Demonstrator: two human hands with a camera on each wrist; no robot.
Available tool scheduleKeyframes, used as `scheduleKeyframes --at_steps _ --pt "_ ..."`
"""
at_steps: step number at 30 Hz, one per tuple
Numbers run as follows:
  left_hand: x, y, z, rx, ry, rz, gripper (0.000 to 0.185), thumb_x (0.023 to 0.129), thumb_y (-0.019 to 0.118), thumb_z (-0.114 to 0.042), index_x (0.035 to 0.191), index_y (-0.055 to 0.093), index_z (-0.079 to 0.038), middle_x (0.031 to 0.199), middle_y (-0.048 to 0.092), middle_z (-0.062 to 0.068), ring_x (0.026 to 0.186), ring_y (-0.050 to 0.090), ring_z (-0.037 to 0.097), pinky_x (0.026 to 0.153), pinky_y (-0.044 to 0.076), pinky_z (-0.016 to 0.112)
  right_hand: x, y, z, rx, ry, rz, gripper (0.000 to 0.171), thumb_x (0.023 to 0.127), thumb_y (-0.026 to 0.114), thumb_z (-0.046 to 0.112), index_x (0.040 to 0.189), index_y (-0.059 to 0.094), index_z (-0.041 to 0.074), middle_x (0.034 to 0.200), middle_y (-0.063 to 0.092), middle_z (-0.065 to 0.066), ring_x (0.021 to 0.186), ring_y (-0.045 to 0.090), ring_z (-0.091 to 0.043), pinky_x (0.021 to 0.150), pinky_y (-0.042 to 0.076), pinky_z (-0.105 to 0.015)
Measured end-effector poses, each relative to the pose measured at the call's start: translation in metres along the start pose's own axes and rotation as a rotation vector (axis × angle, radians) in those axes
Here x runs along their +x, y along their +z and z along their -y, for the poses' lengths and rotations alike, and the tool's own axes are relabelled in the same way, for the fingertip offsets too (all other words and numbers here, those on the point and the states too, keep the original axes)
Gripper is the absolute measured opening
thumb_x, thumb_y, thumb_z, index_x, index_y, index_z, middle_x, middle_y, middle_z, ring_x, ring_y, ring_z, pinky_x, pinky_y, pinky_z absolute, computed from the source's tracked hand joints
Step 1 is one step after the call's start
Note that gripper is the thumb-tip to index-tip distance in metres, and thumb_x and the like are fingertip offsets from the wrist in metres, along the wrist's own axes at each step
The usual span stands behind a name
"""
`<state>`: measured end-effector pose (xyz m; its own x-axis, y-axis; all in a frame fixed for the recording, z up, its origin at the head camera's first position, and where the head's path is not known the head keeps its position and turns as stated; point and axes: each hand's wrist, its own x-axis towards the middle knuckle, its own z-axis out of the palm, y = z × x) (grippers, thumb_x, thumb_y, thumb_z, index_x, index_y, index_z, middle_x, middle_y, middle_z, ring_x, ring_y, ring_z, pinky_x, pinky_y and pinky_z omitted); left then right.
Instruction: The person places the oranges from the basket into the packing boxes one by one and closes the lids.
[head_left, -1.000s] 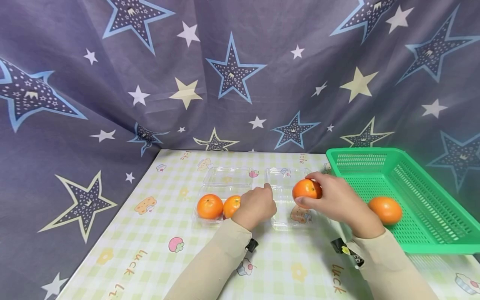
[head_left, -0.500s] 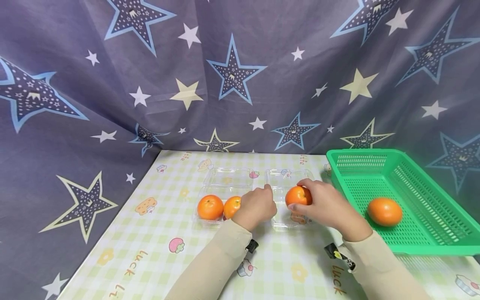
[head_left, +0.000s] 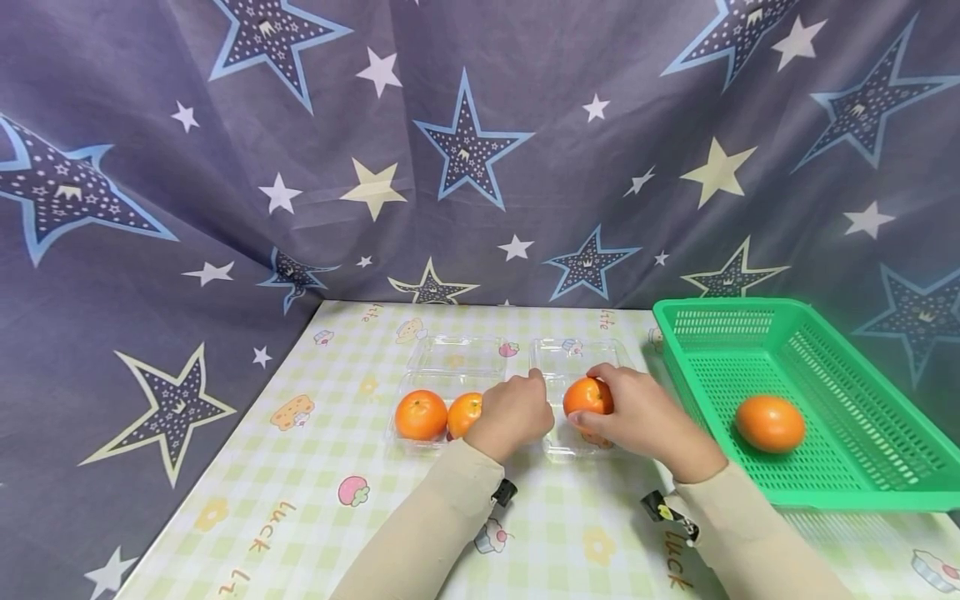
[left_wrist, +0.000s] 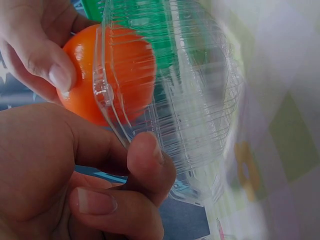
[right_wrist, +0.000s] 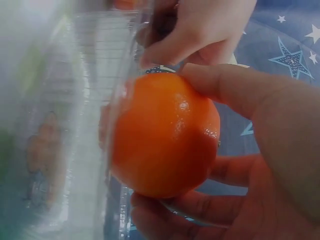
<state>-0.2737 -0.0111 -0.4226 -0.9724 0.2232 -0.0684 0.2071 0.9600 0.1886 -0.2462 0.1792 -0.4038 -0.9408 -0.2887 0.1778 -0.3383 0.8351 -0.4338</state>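
Observation:
My right hand (head_left: 637, 417) holds an orange (head_left: 587, 397) by its sides, low over the front half of the right clear plastic box (head_left: 566, 450). In the left wrist view, this orange (left_wrist: 110, 75) shows partly through the ribbed plastic wall (left_wrist: 200, 110), dipping into the box. My left hand (head_left: 513, 415) pinches the left rim of that box with curled fingers (left_wrist: 150, 160). Left of it stands a second clear box (head_left: 442, 446), lid folded back, with two oranges inside: one whole (head_left: 421, 414), the other (head_left: 463, 413) partly hidden behind my left hand.
A green slotted basket (head_left: 862, 492) stands at the right with one orange (head_left: 770, 423) in it. The folded-back lids lie towards the back of the checkered tablecloth (head_left: 300, 467). Behind the table hangs a star-patterned curtain (head_left: 480, 233).
My right hand has carried its orange left and down, from the right side of the box into its front half. The left hand has stayed in place.

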Motion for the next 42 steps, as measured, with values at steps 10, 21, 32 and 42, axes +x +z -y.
scheduleKeyframes --at_steps 10,21,32,42 --pt "0.002 0.002 0.001 -0.002 -0.002 -0.001 0.062 0.096 0.061 -0.030 0.151 0.049 -0.003 0.110 0.075 0.013 0.082 0.070 0.029 0.068 0.055 0.045 0.003 0.013 -0.003 -0.004 -0.007 -0.011 0.059 0.083 0.084 0.045 0.125 0.065 0.007 0.100 0.070 -0.005 0.084 0.061 -0.020 0.076 0.054 -0.037" --pt "0.001 0.001 0.000 -0.003 0.003 0.003 0.063 0.096 0.062 -0.030 0.151 0.049 -0.003 0.107 0.074 0.013 0.081 0.070 0.029 0.068 0.055 0.046 0.003 0.019 -0.004 -0.002 -0.011 -0.016 0.057 0.083 0.084 0.044 0.122 0.066 0.007 0.097 0.070 -0.005 0.082 0.061 -0.019 0.074 0.054 -0.037" --pt "0.001 0.001 0.000 -0.002 0.000 0.005 0.068 0.094 0.066 -0.036 0.151 0.049 -0.004 0.107 0.075 0.012 0.081 0.069 0.028 0.069 0.056 0.045 0.006 0.029 -0.007 0.005 -0.046 -0.029 0.051 0.081 0.085 0.044 0.115 0.068 0.009 0.091 0.069 -0.001 0.078 0.059 -0.017 0.071 0.051 -0.034" --pt "0.001 0.001 0.001 0.000 0.001 0.004 0.064 0.097 0.063 -0.035 0.151 0.049 -0.003 0.108 0.075 0.012 0.078 0.068 0.026 0.069 0.056 0.044 0.006 0.037 -0.006 0.019 -0.078 -0.032 0.050 0.081 0.086 0.042 0.113 0.068 0.008 0.090 0.067 0.000 0.076 0.057 -0.015 0.069 0.049 -0.032"
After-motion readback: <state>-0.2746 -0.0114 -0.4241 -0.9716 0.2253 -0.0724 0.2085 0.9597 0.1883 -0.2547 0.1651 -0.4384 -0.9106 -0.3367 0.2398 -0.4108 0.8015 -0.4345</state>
